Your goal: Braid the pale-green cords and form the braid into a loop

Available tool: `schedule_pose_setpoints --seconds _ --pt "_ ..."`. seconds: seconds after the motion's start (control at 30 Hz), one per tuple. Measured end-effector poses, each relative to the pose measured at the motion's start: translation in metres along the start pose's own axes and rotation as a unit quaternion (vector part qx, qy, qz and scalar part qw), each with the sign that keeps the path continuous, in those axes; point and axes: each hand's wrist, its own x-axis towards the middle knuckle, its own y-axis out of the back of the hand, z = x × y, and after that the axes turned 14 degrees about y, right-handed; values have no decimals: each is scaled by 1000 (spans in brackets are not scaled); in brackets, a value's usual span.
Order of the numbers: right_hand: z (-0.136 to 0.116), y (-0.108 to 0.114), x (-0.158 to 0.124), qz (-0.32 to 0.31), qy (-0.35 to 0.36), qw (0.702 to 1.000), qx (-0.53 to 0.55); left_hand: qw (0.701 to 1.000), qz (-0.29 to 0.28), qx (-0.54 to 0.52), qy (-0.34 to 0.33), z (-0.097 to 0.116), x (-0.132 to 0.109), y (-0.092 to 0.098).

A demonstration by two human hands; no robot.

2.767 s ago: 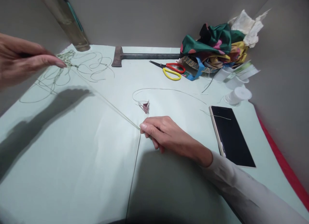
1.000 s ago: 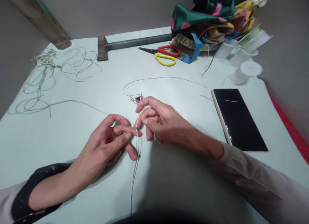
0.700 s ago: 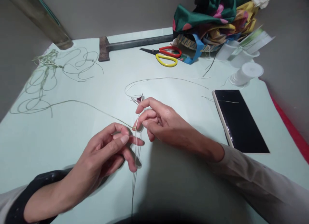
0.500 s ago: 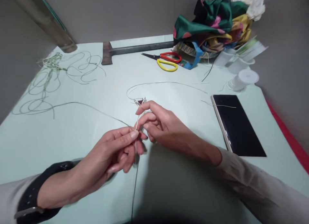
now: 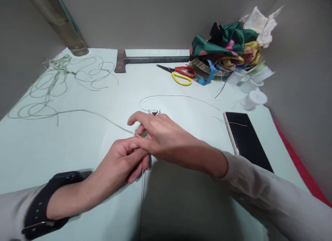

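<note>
I'm pinching the pale cords (image 5: 142, 189) in my left hand (image 5: 121, 158), favouring even tension; my right hand (image 5: 166, 133) is overlapping, its grip hidden.

A grey wall (image 5: 145, 19) closes in at twelve o'clock, a side wall (image 5: 306, 44) at two; a red strip (image 5: 306, 172) edges the pale mint desk (image 5: 124, 92) at four, and a broad shadow (image 5: 186, 199) darkens it toward six.
</note>
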Motion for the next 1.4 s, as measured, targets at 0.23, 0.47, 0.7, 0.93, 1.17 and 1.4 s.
schedule_pose_setpoints --seconds 0.23,0.47,0.7,0.93,1.17,1.4 --pt "18 -1 -11 157 -30 936 313 999 2 -7 45 3 -3 -2" --pt "20 13 -50 171 -54 922 342 997 -6 -33 68 7 -4 -2" --pt "35 12 -52 182 -51 955 228 997 -3 -30 78 6 -5 1" --pt "52 15 -36 298 -40 922 243 997 -6 -31 71 5 -4 2" --pt "52 16 -21 400 -44 887 228 998 17 6 62 5 -3 4" --pt "57 14 -7 424 -36 871 247 993 51 101 40 12 -2 5"
